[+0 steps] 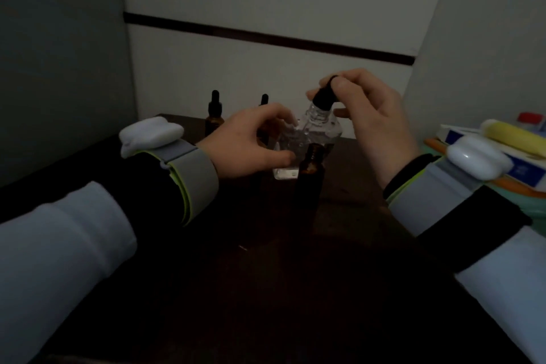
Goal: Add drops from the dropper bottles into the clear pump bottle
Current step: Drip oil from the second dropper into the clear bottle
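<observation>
A clear bottle (298, 136) with an open threaded neck stands on the dark table (236, 275). My left hand (251, 142) grips its left side with thumb and fingers. My right hand (369, 115) pinches a black dropper cap (323, 97) directly over the neck, its tip down in the opening. An uncapped amber dropper bottle (310, 174) stands just in front of the clear one. Two capped amber dropper bottles (214, 111) stand behind, the second dropper bottle (263, 100) partly hidden by my left hand.
White walls close off the back and right. A heap at the right edge holds a blue-and-white box (461, 139), a yellow object (511, 134) and a red-capped item (531, 118). Both wrists carry grey bands with white devices. The light is dim.
</observation>
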`<move>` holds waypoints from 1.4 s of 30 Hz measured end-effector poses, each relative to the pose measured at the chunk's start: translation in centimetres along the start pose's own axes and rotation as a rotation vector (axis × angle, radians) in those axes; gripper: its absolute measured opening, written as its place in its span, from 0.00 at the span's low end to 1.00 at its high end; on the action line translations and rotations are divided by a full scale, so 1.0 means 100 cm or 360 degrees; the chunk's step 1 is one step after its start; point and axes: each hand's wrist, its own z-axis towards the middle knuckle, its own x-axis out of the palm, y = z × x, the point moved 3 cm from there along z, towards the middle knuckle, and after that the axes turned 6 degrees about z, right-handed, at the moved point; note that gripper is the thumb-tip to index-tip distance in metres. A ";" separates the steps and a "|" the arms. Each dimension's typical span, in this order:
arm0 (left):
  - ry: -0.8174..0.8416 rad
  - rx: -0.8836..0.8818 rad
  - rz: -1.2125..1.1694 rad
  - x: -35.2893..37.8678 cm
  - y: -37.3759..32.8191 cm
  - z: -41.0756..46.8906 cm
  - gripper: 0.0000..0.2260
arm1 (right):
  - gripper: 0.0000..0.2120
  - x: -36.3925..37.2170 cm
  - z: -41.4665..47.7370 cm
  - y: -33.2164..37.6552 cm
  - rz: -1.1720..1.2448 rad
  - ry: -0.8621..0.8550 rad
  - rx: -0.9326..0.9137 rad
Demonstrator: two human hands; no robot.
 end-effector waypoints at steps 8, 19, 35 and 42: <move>0.0026 -0.0028 -0.0176 0.005 0.002 0.004 0.19 | 0.09 0.001 0.003 -0.008 0.0008 0.0018 -0.0083; 0.0003 -0.0008 -0.0156 0.003 0.000 0.003 0.19 | 0.06 0.002 0.002 -0.007 -0.0029 0.0086 -0.0090; 0.0020 0.0004 -0.0146 0.003 -0.001 0.002 0.19 | 0.08 0.003 0.001 0.001 0.0022 0.0086 -0.0113; 0.0100 -0.0113 -0.0196 0.003 -0.006 0.010 0.18 | 0.08 0.005 0.023 0.007 -0.0037 -0.0063 -0.0016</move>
